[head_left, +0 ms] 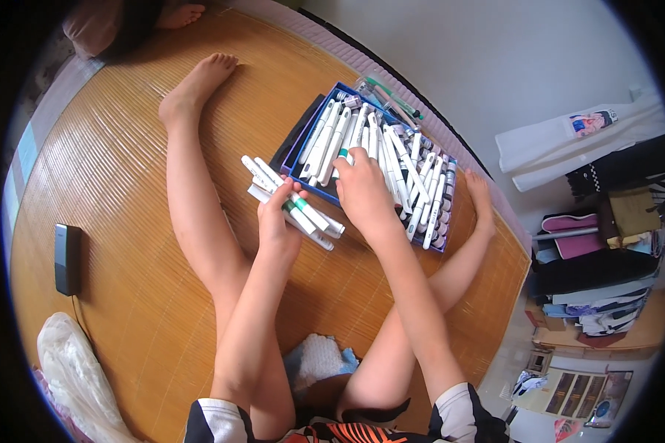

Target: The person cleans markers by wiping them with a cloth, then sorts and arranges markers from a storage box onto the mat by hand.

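A bundle of several white markers [303, 214], some with green bands, is gripped in my left hand [277, 218], its fingers wrapped round them. The bundle is just left of a blue box [331, 193] filled with white markers [391, 159] lying loosely on top of one another. My right hand [362, 184] reaches over the near edge of the box. Its fingers are closed on a white marker with a green band [343, 153]. Along the right side of the box, more markers stand packed with their round ends up [442, 221].
A clear case [391, 103] with pens lies behind the box. My legs stretch over the woven mat [111, 170] on both sides. At left lie a black rectangular device [68, 258] with a cord and a white plastic bag [74, 369]. Another person's foot [181, 16] shows at upper left.
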A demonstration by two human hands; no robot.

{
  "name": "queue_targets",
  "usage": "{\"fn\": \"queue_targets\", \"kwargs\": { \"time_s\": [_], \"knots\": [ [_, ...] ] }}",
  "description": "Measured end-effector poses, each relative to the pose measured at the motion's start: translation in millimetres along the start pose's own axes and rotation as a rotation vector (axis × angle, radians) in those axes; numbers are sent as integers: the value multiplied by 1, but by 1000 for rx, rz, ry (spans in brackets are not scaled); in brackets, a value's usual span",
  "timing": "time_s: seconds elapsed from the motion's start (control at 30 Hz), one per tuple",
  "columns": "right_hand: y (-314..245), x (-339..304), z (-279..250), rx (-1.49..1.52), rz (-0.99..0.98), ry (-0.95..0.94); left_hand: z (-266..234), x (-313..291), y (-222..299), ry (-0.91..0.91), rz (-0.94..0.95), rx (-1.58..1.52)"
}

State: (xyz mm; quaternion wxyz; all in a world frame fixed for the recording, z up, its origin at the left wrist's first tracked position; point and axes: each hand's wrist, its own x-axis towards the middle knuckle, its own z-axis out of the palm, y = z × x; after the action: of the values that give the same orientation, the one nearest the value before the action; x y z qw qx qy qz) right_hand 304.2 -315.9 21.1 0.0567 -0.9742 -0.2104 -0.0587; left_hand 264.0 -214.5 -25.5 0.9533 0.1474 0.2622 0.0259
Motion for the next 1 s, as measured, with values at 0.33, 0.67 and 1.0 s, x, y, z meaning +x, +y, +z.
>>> {"fn": "queue_targets", "kwargs": {
  "time_s": [0.33, 0.67, 1.0],
  "knots": [
    [-16, 4, -3, -31, 211, -61, 0, 1, -1, -15, -5, -11],
    [-10, 8, 3, 106, 226, 22, -2, 2, -2, -13, 0, -3],
    [-9, -55, -43, 636, 253, 493, 4, -17, -3, 15, 97, 65]
  ]
}}
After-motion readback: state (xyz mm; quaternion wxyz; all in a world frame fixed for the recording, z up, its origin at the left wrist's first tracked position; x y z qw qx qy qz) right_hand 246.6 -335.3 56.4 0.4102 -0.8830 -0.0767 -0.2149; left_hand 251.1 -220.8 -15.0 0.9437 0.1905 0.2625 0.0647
